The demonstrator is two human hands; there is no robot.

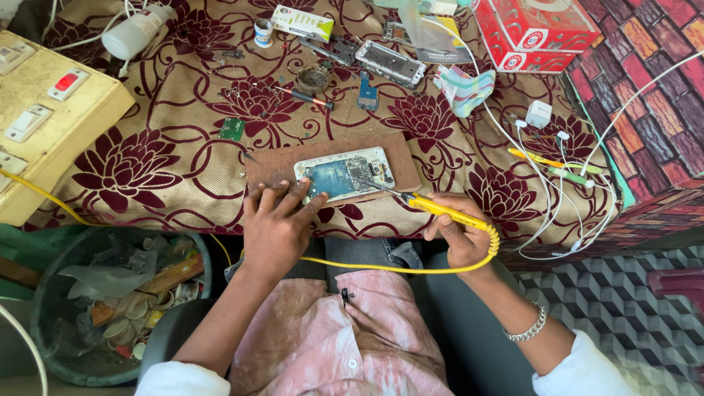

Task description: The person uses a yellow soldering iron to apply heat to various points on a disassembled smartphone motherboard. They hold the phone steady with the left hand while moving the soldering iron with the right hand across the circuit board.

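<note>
**Opened phone under the soldering tip**

The opened smartphone with a white frame and blue circuit board (345, 174) lies on a brown rectangular board (279, 165), which rests on the tabletop covered by a beige cloth with dark red flowers (161, 169). The long axis of the phone runs left to right, a little tilted, with its right end higher in the picture.

The left hand (277, 227) is spread, palm down. Its fingertips press on the near left corner of the phone and on the brown board beside it. The phone lies just ahead of this hand, so this hand is the nearer one.

The right hand (460, 236) is closed around the yellow handle of a soldering iron (440, 209) and holds it like a pen. The thin metal tip points up and to the left, to the right part of the circuit board. I cannot tell whether the tip touches the board or only hangs just over it.

The yellow cable (381, 268) goes from the handle across the lap. The small parts on the circuit board are too fine to make out. The left fingers hide the phone's near left edge.
</note>
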